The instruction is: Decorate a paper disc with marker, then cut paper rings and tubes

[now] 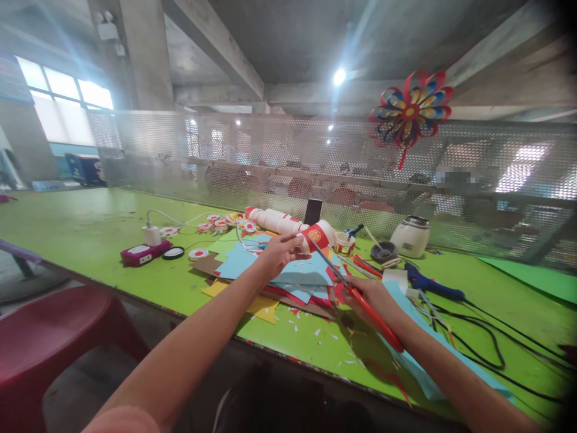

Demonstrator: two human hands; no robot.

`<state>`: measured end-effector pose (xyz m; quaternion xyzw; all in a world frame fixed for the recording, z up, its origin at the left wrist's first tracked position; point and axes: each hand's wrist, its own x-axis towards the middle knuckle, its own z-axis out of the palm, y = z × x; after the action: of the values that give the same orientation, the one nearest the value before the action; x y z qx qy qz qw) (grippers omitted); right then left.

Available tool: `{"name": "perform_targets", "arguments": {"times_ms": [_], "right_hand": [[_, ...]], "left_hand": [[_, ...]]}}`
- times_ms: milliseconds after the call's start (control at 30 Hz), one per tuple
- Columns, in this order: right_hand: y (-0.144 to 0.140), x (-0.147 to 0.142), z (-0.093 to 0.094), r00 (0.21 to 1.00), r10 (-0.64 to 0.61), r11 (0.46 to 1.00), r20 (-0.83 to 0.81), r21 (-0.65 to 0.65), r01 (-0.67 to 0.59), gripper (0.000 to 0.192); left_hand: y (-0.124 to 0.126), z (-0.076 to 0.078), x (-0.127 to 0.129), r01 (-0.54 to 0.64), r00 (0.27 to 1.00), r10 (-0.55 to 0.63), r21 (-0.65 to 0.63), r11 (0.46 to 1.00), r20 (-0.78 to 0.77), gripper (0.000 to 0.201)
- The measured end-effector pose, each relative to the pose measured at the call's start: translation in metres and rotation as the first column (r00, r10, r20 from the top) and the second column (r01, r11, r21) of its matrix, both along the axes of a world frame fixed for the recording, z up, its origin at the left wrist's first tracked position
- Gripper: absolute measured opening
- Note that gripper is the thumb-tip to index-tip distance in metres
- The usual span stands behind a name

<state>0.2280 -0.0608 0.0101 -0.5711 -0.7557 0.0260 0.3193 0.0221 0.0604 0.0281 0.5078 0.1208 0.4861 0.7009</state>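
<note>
1. Right hand [367, 294] is closed round the red handles of the scissors [356, 291], nearest the viewer, above the table edge [288, 355].
2. Scissor blades run up and leftward from that grip, their tip at the red paper cup [321, 234].
3. Left hand [279, 252] pinches the cup's near rim, holding it beyond and left of the right hand.
4. Coloured paper sheets [297, 276] lie beneath the cup; a glue gun [430, 284] lies to its right.

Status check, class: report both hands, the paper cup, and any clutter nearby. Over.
Left hand holds red paper cup. Right hand grips red scissors, blades at cup. Coloured paper piled beneath.
</note>
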Motion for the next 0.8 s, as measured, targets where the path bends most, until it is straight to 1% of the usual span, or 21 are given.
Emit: {"name": "perform_targets", "arguments": {"times_ms": [267,500,800], "right_hand": [[0.0054,0.0049,-0.0072,0.999,0.002,1.0,-0.035,-0.031,-0.003,0.037],[0.0052,0.0055,-0.0056,0.999,0.012,0.998,-0.045,-0.061,-0.015,0.034],[-0.0013,-0.0025,-0.0006,0.999,-0.03,0.998,-0.041,-0.05,0.028,0.033]], "left_hand": [[-0.0004,-0.0023,0.0016,0.0,1.0,-0.001,-0.035,0.999,-0.013,0.028],[0.0015,-0.0035,0.0014,0.038,0.998,-0.042,-0.069,0.997,-0.056,0.03],[0.0009,-0.0029,0.0013,0.035,0.999,-0.038,-0.08,0.996,-0.029,0.03]]}}
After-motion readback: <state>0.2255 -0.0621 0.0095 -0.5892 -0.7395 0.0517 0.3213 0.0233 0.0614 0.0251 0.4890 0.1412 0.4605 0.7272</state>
